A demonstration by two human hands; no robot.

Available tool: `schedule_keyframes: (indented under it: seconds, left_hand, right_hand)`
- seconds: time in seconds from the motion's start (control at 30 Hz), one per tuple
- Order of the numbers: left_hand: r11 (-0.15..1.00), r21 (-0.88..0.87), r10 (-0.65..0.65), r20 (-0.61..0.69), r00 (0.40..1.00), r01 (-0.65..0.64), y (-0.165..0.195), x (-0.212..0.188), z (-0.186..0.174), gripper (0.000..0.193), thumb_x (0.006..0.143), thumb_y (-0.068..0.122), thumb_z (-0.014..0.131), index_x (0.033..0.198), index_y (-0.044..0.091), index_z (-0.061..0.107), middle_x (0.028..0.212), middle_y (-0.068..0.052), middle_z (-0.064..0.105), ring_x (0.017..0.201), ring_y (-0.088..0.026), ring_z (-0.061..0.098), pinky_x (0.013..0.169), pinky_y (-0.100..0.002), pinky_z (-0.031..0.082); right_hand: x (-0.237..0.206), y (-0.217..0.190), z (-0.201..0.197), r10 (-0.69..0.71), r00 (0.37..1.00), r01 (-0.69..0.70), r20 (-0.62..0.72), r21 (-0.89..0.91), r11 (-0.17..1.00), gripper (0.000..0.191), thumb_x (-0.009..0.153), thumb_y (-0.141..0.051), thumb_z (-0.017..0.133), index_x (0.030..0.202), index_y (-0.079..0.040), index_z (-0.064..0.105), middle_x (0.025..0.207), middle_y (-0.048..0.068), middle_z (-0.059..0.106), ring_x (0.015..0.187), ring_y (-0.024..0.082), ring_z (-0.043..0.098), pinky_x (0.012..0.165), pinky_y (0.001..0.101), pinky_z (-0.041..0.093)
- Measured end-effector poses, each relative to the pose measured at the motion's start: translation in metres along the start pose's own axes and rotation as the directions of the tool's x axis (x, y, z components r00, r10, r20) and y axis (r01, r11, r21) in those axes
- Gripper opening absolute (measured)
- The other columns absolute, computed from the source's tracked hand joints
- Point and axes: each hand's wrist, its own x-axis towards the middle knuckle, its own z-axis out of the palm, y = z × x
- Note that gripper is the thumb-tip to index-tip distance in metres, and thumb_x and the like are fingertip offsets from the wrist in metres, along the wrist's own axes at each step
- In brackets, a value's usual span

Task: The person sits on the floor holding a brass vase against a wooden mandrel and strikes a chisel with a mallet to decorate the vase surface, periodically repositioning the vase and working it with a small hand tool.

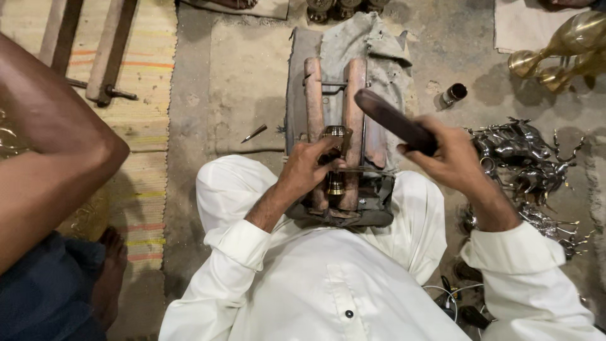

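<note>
Gripping a brass piece (335, 158), left hand (307, 165); right hand (449, 155) raises a dark mallet (392, 120)

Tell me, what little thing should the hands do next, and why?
Probably bring the dark wooden stick down toward the brass piece. The right hand holds the stick raised and tilted above it, while the left hand grips the brass piece between the two wooden bars, so it looks steadied for a tap.
</note>
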Motion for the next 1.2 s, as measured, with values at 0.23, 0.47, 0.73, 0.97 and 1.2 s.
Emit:
schedule_keyframes:
  seconds: [0.23,0.47,0.73,0.97,1.2]
  left_hand:
    - [0.999,0.034,0.01,0.012,1.0,-0.01,0.0,-0.001,0.002,0.043,0.085,0.013,0.084,0.123,0.002,0.066,0.112,-0.016,0.076,0.101,-0.03,0.077,0.083,-0.037,0.061]
    - [0.995,0.001,-0.097,-0.007,0.995,0.097,-0.003,-0.006,0.005,0.041,0.085,0.018,0.083,0.12,0.004,0.067,0.105,-0.014,0.078,0.095,-0.025,0.079,0.08,-0.036,0.062]
    - [0.999,0.014,-0.034,-0.06,0.998,0.035,-0.014,-0.013,0.009,0.048,0.087,0.025,0.084,0.123,0.0,0.066,0.106,-0.016,0.077,0.096,-0.027,0.078,0.081,-0.037,0.062]
    - [0.89,-0.44,-0.224,-0.197,0.954,0.118,-0.02,-0.024,0.011,0.022,0.094,0.007,0.077,0.113,0.001,0.067,0.096,-0.007,0.078,0.089,-0.014,0.077,0.079,-0.031,0.065]
    - [0.915,-0.226,-0.365,-0.121,0.923,0.333,-0.026,-0.048,-0.019,0.032,0.085,0.008,0.085,0.111,-0.001,0.068,0.09,-0.005,0.075,0.08,-0.01,0.07,0.075,-0.025,0.059]
  right_hand:
    - [-0.004,-0.028,-0.04,-0.164,0.985,0.163,0.055,-0.617,0.77,0.052,0.088,-0.015,0.074,0.139,-0.017,0.062,0.103,0.007,0.076,0.082,0.022,0.073,0.078,0.0373,0.057]
    - [0.004,-0.053,-0.048,-0.149,0.987,0.157,0.058,-0.517,0.842,0.047,0.092,-0.013,0.068,0.139,-0.015,0.062,0.095,0.006,0.073,0.071,0.019,0.07,0.074,0.0341,0.055]
    - [0.015,-0.051,-0.05,-0.069,0.993,0.118,0.098,-0.685,0.719,0.038,0.096,-0.014,0.066,0.133,-0.016,0.062,0.089,0.004,0.072,0.07,0.017,0.067,0.071,0.0355,0.054]
    - [0.015,-0.049,-0.043,-0.068,0.982,0.175,0.178,-0.693,0.7,0.033,0.094,-0.017,0.067,0.127,-0.015,0.064,0.083,0.005,0.073,0.072,0.02,0.069,0.071,0.0381,0.056]
    - [0.033,-0.059,0.031,-0.316,0.949,0.316,-0.006,0.001,0.949,0.048,0.081,-0.031,0.086,0.119,-0.007,0.067,0.106,0.011,0.074,0.094,0.024,0.074,0.083,0.0389,0.059]
